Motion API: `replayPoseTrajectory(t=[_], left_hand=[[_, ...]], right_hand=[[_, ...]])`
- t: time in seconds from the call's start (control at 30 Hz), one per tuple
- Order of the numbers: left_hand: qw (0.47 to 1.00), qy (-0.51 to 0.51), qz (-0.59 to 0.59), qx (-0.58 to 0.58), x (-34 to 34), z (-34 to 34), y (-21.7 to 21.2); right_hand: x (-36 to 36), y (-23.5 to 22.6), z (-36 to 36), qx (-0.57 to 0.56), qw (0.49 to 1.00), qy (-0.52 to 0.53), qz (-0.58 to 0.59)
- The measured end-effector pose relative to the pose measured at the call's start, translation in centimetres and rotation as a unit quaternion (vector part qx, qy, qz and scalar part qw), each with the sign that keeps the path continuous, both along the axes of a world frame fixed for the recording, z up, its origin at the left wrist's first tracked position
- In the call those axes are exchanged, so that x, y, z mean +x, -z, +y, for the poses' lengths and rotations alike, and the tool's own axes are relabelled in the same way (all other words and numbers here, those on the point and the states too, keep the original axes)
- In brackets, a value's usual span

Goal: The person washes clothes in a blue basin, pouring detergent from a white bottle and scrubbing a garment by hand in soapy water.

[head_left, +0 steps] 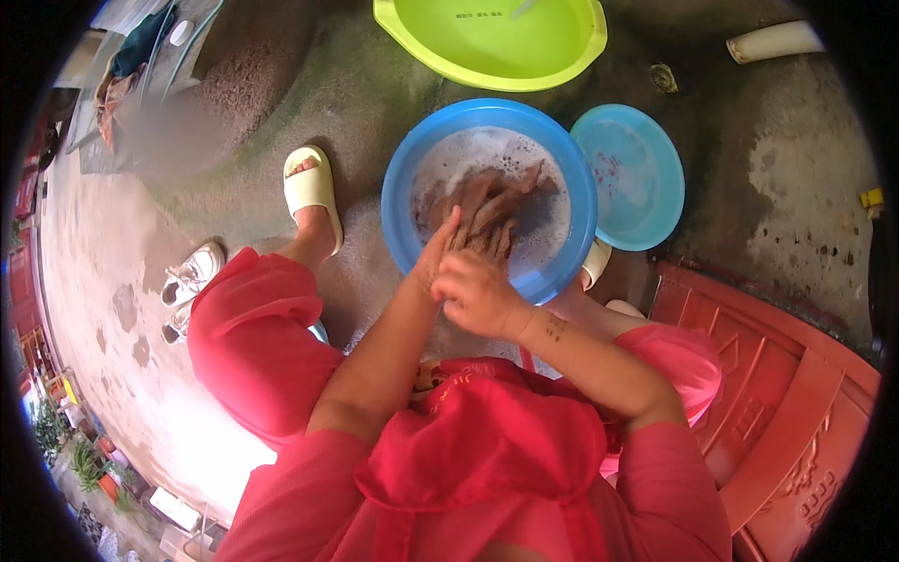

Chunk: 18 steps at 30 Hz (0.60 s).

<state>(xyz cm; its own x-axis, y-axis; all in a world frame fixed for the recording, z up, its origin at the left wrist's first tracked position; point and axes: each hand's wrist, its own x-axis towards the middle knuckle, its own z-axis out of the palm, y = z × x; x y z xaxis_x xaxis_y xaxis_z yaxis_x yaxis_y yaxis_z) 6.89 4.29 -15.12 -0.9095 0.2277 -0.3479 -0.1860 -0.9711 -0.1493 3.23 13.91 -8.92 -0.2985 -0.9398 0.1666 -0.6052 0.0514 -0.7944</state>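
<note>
One cloth (496,208) is in the blue basin (397,183), one green basin (496,82) beyond, one pale basin (678,178) right; our left hand (437,260) extends, right hand (479,294) curls, grips unclear.

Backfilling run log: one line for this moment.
left hand: at brown cloth | right hand: curled, beside left | cloth: in blue basin, sudsy water

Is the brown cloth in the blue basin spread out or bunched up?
Bunched up: the brown cloth lies in crumpled folds amid suds in the blue basin.
</note>
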Motion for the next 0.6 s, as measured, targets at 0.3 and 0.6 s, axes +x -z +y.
replayPoseTrajectory(t=[0.3,0.6], left_hand=[[0.974,-0.045,-0.193,-0.109,-0.9,3.3,4.6],[0.979,-0.044,-0.182,-0.076,-0.5,2.8,3.4]], right_hand=[[-8.1,8.8,1.0,0.184,0.934,0.306,-0.031],[-4.6,8.3,-1.3,0.177,0.896,0.395,-0.097]])
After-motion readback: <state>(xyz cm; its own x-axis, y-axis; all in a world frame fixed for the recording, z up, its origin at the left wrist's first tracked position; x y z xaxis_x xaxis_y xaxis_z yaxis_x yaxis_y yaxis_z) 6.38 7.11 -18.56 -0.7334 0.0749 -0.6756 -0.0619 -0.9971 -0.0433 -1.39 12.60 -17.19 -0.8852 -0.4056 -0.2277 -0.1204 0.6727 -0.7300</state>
